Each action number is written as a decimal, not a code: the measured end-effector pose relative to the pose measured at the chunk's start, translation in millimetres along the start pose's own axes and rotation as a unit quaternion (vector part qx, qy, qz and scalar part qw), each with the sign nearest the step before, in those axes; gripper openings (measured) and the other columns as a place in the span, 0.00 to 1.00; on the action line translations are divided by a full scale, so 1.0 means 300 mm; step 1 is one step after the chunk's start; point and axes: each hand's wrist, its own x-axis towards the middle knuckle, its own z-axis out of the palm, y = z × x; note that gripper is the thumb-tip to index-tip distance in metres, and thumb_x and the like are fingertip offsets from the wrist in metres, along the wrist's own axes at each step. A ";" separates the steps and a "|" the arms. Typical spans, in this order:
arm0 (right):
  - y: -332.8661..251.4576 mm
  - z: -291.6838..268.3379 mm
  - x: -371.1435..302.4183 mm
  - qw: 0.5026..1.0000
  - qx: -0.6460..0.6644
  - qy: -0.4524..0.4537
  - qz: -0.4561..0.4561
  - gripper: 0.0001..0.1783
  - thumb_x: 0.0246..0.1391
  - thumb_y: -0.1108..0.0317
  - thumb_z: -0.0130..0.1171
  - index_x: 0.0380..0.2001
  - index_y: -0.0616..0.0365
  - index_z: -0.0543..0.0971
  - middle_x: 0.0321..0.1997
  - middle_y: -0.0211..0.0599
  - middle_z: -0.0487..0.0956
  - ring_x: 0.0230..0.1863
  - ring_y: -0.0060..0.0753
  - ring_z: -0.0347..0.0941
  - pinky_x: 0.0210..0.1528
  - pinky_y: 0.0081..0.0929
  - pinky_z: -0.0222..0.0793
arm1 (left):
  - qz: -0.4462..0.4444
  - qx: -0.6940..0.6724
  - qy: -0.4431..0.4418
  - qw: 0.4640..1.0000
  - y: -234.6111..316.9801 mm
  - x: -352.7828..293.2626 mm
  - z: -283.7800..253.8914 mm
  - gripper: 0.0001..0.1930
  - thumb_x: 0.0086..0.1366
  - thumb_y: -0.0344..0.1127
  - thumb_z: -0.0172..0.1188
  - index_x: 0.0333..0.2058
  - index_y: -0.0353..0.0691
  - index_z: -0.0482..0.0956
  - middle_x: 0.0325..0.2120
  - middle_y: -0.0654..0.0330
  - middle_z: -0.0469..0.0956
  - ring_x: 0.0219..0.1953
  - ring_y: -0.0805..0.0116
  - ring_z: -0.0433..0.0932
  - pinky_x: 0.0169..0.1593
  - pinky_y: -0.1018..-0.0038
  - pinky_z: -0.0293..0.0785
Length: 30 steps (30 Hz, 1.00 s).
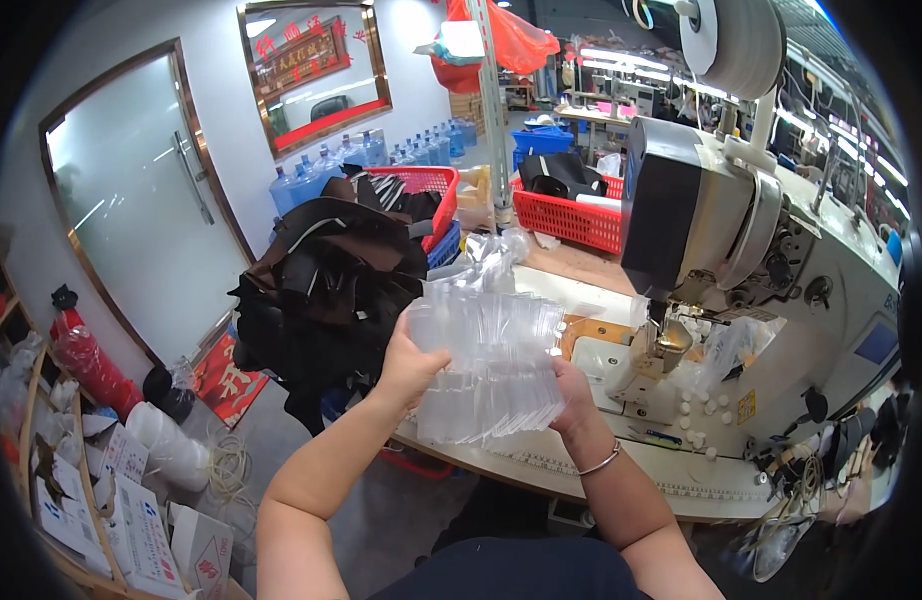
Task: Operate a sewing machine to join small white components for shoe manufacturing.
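Between my hands is a thick fanned stack of clear plastic pieces, held up over the front of the sewing table. My left hand grips its left side, thumb lying across the front. On the right side, my right hand closes round the edge, its fingers partly hidden behind the plastic. More crumpled clear plastic lies just beyond the stack. Right of my right hand stands an industrial sewing machine, its needle area close to the stack.
A heap of black cut pieces rises at the left. Red baskets stand behind the table. Small white bobbin-like pieces and a small cutter lie by the machine. Cartons sit on the floor at lower left.
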 end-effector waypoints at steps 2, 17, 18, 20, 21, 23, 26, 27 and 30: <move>-0.014 0.017 -0.013 0.998 0.042 -0.054 0.002 0.30 0.61 0.52 0.46 0.56 0.68 0.65 0.56 0.50 0.71 0.54 0.46 0.71 0.55 0.42 0.69 | 0.036 0.093 -0.010 0.995 -0.051 0.045 -0.010 0.38 0.43 0.20 0.57 0.57 0.35 0.60 0.50 0.52 0.67 0.49 0.60 0.72 0.53 0.68 0.68; 0.120 -0.022 -0.033 0.995 -0.066 0.048 -0.065 0.31 0.53 0.57 0.62 0.57 0.55 0.65 0.51 0.37 0.73 0.51 0.37 0.73 0.49 0.38 0.75 | 0.317 0.599 -0.123 0.725 0.069 -0.066 0.214 0.39 0.45 0.22 0.58 0.60 0.38 0.58 0.57 0.41 0.56 0.43 0.35 0.69 0.50 0.54 0.68; 0.117 -0.035 -0.033 0.997 -0.045 0.051 -0.043 0.29 0.53 0.60 0.62 0.57 0.55 0.66 0.50 0.37 0.74 0.50 0.37 0.73 0.48 0.38 0.75 | 0.330 0.595 -0.140 0.719 0.072 -0.077 0.230 0.38 0.45 0.22 0.57 0.59 0.39 0.59 0.57 0.41 0.57 0.43 0.35 0.70 0.50 0.53 0.67; 0.115 -0.061 -0.041 0.998 -0.022 0.056 -0.022 0.29 0.53 0.62 0.61 0.56 0.55 0.66 0.50 0.37 0.74 0.49 0.37 0.74 0.48 0.38 0.75 | 0.342 0.589 -0.165 0.713 0.091 -0.089 0.256 0.37 0.44 0.22 0.57 0.58 0.41 0.62 0.57 0.43 0.58 0.43 0.36 0.71 0.51 0.54 0.67; 0.118 -0.045 -0.046 0.999 -0.004 0.036 -0.031 0.28 0.53 0.63 0.61 0.56 0.55 0.66 0.50 0.37 0.74 0.48 0.37 0.74 0.48 0.38 0.75 | 0.334 0.562 -0.178 0.736 0.107 -0.080 0.252 0.37 0.44 0.23 0.58 0.58 0.41 0.63 0.57 0.44 0.59 0.43 0.37 0.71 0.51 0.56 0.68; 0.120 -0.037 -0.054 0.999 0.015 0.015 -0.039 0.28 0.54 0.63 0.60 0.56 0.56 0.66 0.50 0.38 0.74 0.48 0.37 0.75 0.48 0.39 0.75 | 0.247 0.530 -0.201 0.786 0.157 -0.054 0.232 0.37 0.43 0.25 0.60 0.57 0.38 0.64 0.57 0.47 0.61 0.47 0.40 0.71 0.53 0.60 0.68; 0.126 -0.038 -0.065 1.000 0.006 0.010 -0.014 0.26 0.55 0.63 0.59 0.55 0.57 0.67 0.49 0.39 0.75 0.47 0.38 0.75 0.49 0.40 0.74 | 0.189 0.402 -0.237 0.864 0.217 0.050 0.115 0.35 0.41 0.25 0.58 0.55 0.35 0.66 0.50 0.47 0.70 0.54 0.55 0.71 0.56 0.69 0.67; 0.120 -0.066 -0.083 0.999 0.026 0.027 -0.004 0.25 0.55 0.62 0.58 0.54 0.58 0.68 0.48 0.41 0.76 0.48 0.40 0.75 0.50 0.42 0.74 | 0.100 0.364 -0.212 0.901 0.258 0.070 0.113 0.34 0.42 0.24 0.58 0.54 0.33 0.67 0.45 0.51 0.74 0.51 0.62 0.73 0.54 0.72 0.68; 0.127 -0.137 -0.119 0.996 0.081 0.016 0.035 0.23 0.57 0.61 0.55 0.53 0.59 0.69 0.48 0.43 0.76 0.48 0.42 0.75 0.51 0.45 0.73 | 0.035 0.149 -0.141 0.978 0.360 0.144 0.019 0.31 0.42 0.21 0.58 0.51 0.37 0.70 0.38 0.60 0.75 0.35 0.73 0.76 0.40 0.73 0.75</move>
